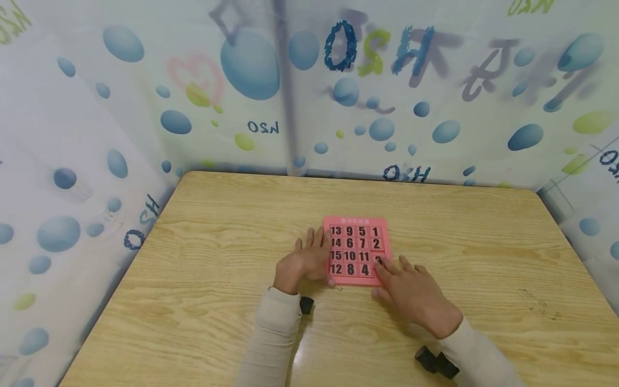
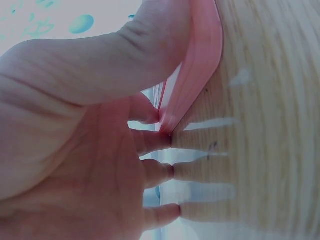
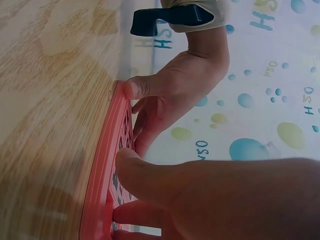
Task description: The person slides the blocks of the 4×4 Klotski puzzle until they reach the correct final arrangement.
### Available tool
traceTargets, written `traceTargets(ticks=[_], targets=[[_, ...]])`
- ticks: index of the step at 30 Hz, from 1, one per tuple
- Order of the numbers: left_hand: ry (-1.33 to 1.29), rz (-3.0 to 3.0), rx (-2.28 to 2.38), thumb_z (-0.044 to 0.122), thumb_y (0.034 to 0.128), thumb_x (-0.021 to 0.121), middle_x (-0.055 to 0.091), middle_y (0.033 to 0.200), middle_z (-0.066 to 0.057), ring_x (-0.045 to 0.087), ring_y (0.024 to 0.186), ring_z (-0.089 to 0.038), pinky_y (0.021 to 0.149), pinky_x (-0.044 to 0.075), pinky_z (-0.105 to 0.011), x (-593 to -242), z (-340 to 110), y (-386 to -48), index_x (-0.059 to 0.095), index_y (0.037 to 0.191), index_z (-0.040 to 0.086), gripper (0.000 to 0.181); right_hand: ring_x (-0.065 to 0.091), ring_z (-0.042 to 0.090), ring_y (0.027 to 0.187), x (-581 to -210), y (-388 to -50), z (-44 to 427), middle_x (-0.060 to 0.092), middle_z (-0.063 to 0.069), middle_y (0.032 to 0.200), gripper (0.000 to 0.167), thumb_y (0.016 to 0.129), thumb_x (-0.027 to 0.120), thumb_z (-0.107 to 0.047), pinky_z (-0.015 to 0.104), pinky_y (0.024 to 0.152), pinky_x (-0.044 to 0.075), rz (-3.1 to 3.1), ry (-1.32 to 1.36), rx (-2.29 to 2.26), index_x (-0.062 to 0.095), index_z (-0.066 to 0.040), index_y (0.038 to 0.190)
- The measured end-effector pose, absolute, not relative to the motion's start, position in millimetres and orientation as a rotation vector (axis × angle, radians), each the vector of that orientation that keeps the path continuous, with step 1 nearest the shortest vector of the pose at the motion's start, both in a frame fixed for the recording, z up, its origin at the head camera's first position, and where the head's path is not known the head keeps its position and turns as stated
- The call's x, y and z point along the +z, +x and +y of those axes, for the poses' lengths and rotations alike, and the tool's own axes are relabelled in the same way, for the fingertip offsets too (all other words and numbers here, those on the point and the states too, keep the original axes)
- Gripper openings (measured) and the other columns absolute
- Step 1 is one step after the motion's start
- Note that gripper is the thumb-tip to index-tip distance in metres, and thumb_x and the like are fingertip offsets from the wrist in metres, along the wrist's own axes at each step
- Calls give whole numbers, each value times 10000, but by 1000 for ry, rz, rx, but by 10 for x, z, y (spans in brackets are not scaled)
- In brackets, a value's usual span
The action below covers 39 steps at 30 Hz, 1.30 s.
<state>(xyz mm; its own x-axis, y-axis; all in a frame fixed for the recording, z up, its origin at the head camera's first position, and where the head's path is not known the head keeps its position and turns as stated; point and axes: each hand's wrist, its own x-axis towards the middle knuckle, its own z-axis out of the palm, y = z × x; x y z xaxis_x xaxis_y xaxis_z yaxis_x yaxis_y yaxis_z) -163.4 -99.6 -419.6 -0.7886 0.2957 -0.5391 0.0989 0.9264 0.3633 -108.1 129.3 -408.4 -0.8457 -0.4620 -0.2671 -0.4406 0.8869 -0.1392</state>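
Observation:
A pink sliding number puzzle (image 1: 357, 279) lies flat on the wooden table, its tiles in four rows. The left hand (image 1: 309, 259) rests along its left side, thumb at the near left corner, the other fingers spread; in the left wrist view that hand (image 2: 90, 130) touches the pink edge (image 2: 200, 55) with several fingertips on the table. The right hand (image 1: 416, 293) has its fingers on the 3 tile, which sits between the two lower rows at the right. In the right wrist view the right hand (image 3: 220, 195) has its thumb over the tiles and fingertips at the frame (image 3: 102, 165).
The wooden table (image 1: 217, 231) reaches to a patterned fabric wall (image 1: 319, 107) behind and at both sides. Black straps or mounts show at both wrists, one (image 1: 426, 359) near the right sleeve.

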Motion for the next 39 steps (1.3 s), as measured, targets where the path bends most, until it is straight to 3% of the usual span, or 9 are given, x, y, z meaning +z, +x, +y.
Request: traceTargets(ticks=[10,20,29,39], targets=[[298,2467,421,377,805,792,-147,1659,-112,-160,1518,-308,1233,-12,-524,-4225,-977,-1644,-32,1601,96,1180,428,505,1344,-4128,-1135,1320,486,165,1492,576,997,546,-420,653,990,424,2806,-703,-94,509,-70,1452],[291,2461,422,375,808,795,-141,1660,-108,-156,1519,-301,1234,-17,-512,-4214,-948,-1621,-35,1601,99,1180,359,502,1393,-4117,-1122,1344,448,144,1526,578,994,553,-418,660,1039,374,2790,-700,-118,497,-88,1465],[286,2459,407,377,808,794,-148,1661,-105,-172,1517,-293,1234,-30,-508,-4197,-970,-1648,-44,1601,103,1186,397,487,1376,-4050,-1001,1219,515,112,1476,560,983,565,-437,632,1030,408,2773,-890,-114,542,-109,1435],[281,2467,412,374,801,801,-136,1661,-115,-162,1518,-305,1231,-25,-521,-4208,-998,-1650,-42,1600,97,1194,372,492,1390,-4070,-1019,1193,488,108,1498,550,992,546,-439,655,1039,382,2715,-846,-146,548,-107,1430]])
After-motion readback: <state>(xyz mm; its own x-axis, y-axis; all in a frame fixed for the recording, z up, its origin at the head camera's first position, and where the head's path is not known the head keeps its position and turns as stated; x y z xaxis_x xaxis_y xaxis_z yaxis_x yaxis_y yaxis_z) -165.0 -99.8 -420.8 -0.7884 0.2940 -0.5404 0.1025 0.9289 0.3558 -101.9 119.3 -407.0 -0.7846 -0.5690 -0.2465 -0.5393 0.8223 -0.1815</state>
